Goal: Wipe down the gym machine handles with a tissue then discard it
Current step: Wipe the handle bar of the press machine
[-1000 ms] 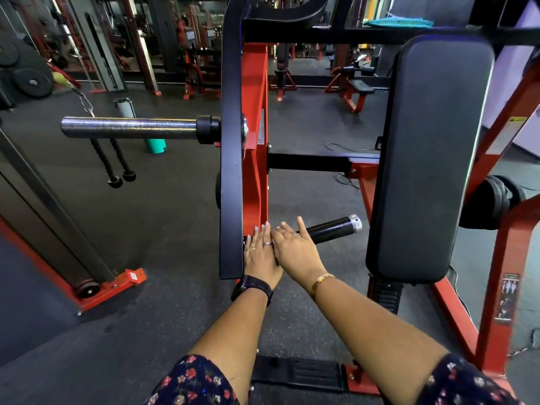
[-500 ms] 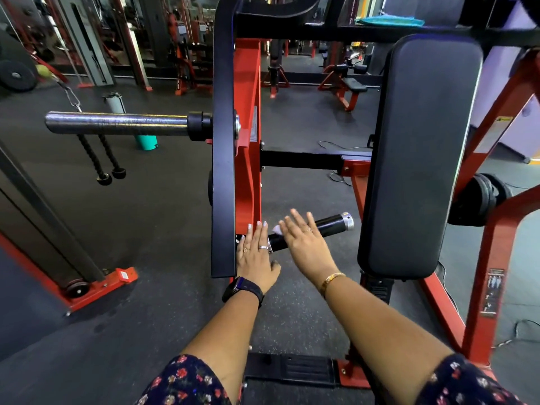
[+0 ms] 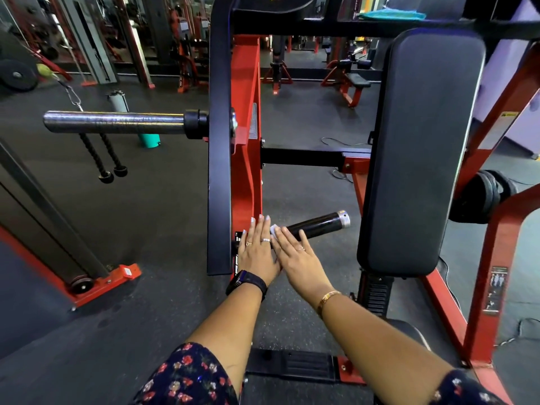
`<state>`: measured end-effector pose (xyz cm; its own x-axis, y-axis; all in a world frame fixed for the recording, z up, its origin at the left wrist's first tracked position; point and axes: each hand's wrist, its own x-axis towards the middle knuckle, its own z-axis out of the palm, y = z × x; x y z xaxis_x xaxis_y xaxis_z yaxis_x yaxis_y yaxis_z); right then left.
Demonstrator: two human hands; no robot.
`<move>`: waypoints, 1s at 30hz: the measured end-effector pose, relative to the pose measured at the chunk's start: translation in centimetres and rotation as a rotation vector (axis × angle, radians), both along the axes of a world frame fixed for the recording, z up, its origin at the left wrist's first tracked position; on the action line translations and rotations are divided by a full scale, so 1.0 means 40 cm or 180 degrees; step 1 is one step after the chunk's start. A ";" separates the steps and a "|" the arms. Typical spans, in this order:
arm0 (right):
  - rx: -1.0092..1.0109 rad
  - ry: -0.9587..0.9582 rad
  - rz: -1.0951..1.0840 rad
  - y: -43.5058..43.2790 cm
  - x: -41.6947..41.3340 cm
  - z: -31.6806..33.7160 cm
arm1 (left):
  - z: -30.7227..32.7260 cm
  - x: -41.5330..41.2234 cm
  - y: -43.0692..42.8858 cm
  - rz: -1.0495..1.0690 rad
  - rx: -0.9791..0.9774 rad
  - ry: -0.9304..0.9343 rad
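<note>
Rubber gym floor — left hand and right hand, fingers straight, rest on handle with tissue.

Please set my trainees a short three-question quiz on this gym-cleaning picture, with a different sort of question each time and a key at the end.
1. True or false: the tissue is up against the black handle, not on the floor.
2. Which wrist wears the dark watch? A. left B. right C. neither
3. Fill in the missing word: the handle's free end, which points toward the back pad, has a ______ metal cap.

Key: 1 true; 2 A; 3 silver.
</note>
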<state>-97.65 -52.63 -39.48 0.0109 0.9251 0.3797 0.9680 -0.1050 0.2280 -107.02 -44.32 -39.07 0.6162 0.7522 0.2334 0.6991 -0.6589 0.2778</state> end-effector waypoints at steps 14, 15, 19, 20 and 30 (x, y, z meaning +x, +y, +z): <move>0.0377 0.0684 -0.0653 -0.127 0.223 0.036 | 0.055 0.152 -0.064 -0.0298 0.0197 0.0080; 0.0371 0.0714 -0.0697 -0.115 0.230 0.045 | 0.056 0.163 -0.069 -0.0344 0.0180 0.0088; 0.0101 0.1441 -0.0870 -0.046 0.274 0.117 | 0.053 0.195 -0.084 -0.0288 0.0158 0.0226; 0.0033 0.1910 -0.0920 -0.036 0.284 0.130 | 0.051 0.201 -0.089 -0.0223 0.0169 0.0270; 0.0569 0.2416 -0.0313 -0.154 0.237 0.002 | 0.033 0.209 -0.101 -0.0069 0.0296 0.0256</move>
<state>-88.18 -58.81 -39.42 0.4056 0.8320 0.3785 0.8365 -0.1711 -0.5205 -98.67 -48.38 -37.77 0.6516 0.7160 0.2507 0.7019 -0.6943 0.1586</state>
